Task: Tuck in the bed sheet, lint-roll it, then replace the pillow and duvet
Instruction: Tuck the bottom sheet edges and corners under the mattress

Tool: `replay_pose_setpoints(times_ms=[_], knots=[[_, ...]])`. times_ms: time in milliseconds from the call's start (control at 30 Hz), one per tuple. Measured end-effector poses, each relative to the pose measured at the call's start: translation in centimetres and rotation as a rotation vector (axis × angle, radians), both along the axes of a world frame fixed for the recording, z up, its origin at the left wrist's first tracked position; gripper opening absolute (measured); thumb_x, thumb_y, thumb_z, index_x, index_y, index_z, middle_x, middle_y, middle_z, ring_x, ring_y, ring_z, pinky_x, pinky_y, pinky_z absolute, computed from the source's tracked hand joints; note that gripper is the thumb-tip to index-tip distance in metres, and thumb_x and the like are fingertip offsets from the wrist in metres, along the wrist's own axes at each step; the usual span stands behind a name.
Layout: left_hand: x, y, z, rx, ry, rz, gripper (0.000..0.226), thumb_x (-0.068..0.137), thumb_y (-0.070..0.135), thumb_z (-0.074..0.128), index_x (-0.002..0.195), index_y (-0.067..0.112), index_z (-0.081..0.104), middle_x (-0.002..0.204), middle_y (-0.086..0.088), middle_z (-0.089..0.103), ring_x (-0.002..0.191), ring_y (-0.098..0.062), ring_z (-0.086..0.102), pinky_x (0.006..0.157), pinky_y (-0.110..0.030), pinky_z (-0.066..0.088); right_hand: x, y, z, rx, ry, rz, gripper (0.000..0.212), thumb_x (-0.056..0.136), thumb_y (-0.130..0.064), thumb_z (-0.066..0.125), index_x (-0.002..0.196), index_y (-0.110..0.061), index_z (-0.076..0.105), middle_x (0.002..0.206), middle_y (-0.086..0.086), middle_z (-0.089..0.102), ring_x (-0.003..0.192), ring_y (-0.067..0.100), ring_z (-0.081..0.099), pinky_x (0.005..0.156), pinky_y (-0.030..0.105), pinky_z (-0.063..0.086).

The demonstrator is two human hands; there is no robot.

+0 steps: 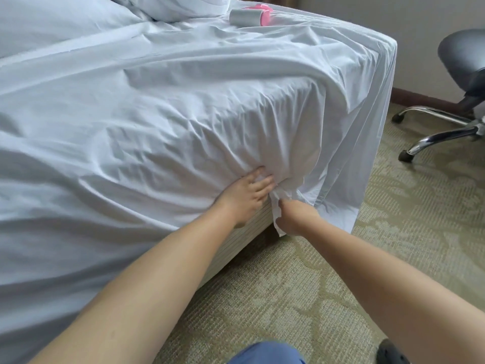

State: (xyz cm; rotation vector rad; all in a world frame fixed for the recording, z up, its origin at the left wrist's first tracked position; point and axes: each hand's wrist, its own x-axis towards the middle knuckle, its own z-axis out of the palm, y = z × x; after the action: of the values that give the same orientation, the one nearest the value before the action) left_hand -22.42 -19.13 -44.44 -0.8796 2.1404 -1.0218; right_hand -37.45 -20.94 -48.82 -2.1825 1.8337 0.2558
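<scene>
White bed sheet (199,106): left hand (244,195) presses, right hand (294,218) apparently grips hem.

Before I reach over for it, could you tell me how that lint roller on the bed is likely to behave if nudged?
The lint roller lies on its side, so its round drum would probably roll. The wrinkled sheet may slow it.

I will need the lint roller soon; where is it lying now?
In the head view, the lint roller lies on the sheet at the far upper end of the bed, beside the bunched white bedding, far from both hands.
</scene>
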Motion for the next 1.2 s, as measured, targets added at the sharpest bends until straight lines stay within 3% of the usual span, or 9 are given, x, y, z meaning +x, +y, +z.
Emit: replay_pose_setpoints(times_ms=[267, 400, 500, 633, 767, 867, 1000, 1100, 1200], knots=[[-1.0, -2.8, -1.5, 0.013, 0.076, -0.057, 0.054, 0.098, 0.031, 0.028, 0.145, 0.008, 0.037, 0.160, -0.011, 0.009, 0.147, -0.028, -0.001, 0.104, -0.056, -0.020, 0.6, -2.8, -4.4, -0.076, -0.458, -0.430, 0.054, 0.086, -0.049, 0.052, 0.126, -0.012, 0.046, 0.106, 0.009, 0.063, 0.094, 0.032, 0.064, 0.078, 0.039, 0.054], [-1.3, -3.2, -2.3, -0.093, 0.153, -0.175, 0.052, 0.091, 0.025, 0.025, 0.124, 0.017, 0.064, 0.152, -0.008, 0.035, 0.143, -0.028, 0.025, 0.111, -0.061, -0.006, 0.4, -3.9, -6.0, -0.010, -0.711, -0.539, 0.030, 0.089, -0.030, 0.045, 0.110, -0.010, 0.054, 0.104, 0.013, 0.064, 0.092, 0.034, 0.064, 0.079, 0.047, 0.056], [-1.7, -3.0, -3.0, -0.024, 0.085, -0.128, 0.042, 0.095, 0.026, 0.034, 0.121, 0.017, 0.065, 0.153, -0.012, 0.031, 0.144, -0.030, 0.021, 0.109, -0.060, -0.008, 0.4, -4.2, -4.4, -0.220, -0.917, -0.653, 0.024, 0.090, -0.016, 0.038, 0.103, -0.009, 0.056, 0.100, 0.012, 0.064, 0.092, 0.031, 0.061, 0.079, 0.037, 0.048], [-2.1, -2.9, -2.3, 0.019, 0.199, -0.196, 0.025, 0.068, 0.028, 0.065, 0.087, 0.017, 0.079, 0.126, -0.007, 0.064, 0.123, -0.024, 0.055, 0.111, -0.051, 0.031, -1.0, -3.7, -2.9, -0.469, -0.868, -0.462, 0.012, 0.091, -0.010, 0.044, 0.093, -0.005, 0.055, 0.098, 0.014, 0.061, 0.094, 0.029, 0.054, 0.073, 0.030, 0.032], [-2.4, -3.5, -2.1, 0.047, 0.222, -0.163, 0.029, 0.064, 0.032, 0.069, 0.087, 0.016, 0.079, 0.118, -0.003, 0.068, 0.121, -0.022, 0.056, 0.111, -0.049, 0.029, -3.4, -3.0, -4.7, -0.606, -0.772, -0.070, 0.039, 0.082, -0.002, 0.058, 0.120, 0.002, 0.054, 0.118, 0.014, 0.058, 0.113, 0.030, 0.052, 0.095, 0.024, 0.033], [-3.3, -3.5, -2.7, 0.050, 0.253, -0.113, 0.032, 0.069, 0.029, 0.064, 0.093, 0.014, 0.077, 0.110, -0.006, 0.070, 0.118, -0.024, 0.057, 0.111, -0.047, 0.031, -4.6, -3.7, -6.0, -0.618, -0.621, 0.150, 0.059, 0.073, 0.002, 0.065, 0.130, 0.006, 0.049, 0.126, 0.019, 0.057, 0.116, 0.033, 0.055, 0.097, 0.036, 0.045], [-4.0, -2.6, -3.3, 0.099, 0.365, -0.097, 0.019, 0.073, 0.011, 0.051, 0.079, 0.007, 0.069, 0.083, -0.010, 0.069, 0.087, -0.026, 0.062, 0.085, -0.035, 0.047, -6.2, -5.3, -6.3, -0.561, -0.392, 0.322, 0.060, 0.077, -0.009, 0.067, 0.133, 0.002, 0.049, 0.134, 0.017, 0.054, 0.121, 0.031, 0.054, 0.103, 0.038, 0.040], [-4.3, -1.7, -3.3, 0.121, 0.450, -0.006, 0.024, 0.068, 0.008, 0.058, 0.088, 0.000, 0.069, 0.091, -0.017, 0.068, 0.085, -0.028, 0.063, 0.074, -0.034, 0.053, -6.2, -5.9, -5.3, -0.591, -0.227, 0.376, 0.052, 0.083, -0.022, 0.058, 0.129, 0.001, 0.054, 0.133, 0.015, 0.055, 0.126, 0.027, 0.050, 0.111, 0.033, 0.026], [-4.6, -1.2, -3.2, 0.153, 0.469, 0.097, 0.037, 0.061, 0.013, 0.071, 0.093, -0.005, 0.068, 0.091, -0.020, 0.068, 0.082, -0.031, 0.064, 0.067, -0.036, 0.057, -5.2, -6.0, -4.5, -0.613, -0.191, 0.380, 0.051, 0.079, -0.022, 0.037, 0.116, 0.002, 0.062, 0.116, 0.016, 0.064, 0.113, 0.030, 0.058, 0.104, 0.035, 0.032]])
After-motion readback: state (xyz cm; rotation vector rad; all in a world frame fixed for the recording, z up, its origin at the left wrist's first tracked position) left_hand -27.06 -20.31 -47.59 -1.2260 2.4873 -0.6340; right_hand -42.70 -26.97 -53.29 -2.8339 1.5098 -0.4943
